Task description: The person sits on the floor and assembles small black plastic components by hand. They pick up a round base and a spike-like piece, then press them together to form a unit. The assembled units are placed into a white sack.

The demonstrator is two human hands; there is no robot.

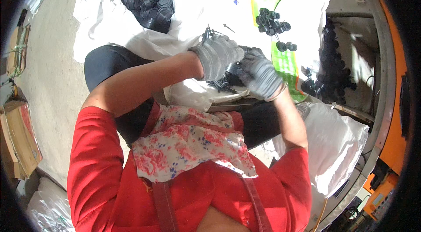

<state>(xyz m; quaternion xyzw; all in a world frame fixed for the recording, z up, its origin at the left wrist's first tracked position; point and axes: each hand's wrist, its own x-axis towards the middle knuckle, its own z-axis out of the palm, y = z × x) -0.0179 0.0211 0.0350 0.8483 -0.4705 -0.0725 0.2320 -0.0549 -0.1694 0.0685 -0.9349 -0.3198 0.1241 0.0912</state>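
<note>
- Now right hand (262,74) seems to grasp black parts (234,70); left hand (217,58) curls, its hold hidden.
- Parts sit between them, over white sack (188,93).
- Light, stiff plastic, probably; might snap where thin, so grip where thickest.

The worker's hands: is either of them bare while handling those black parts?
No, the left hand and the right hand are both covered by grey gloves.
</note>
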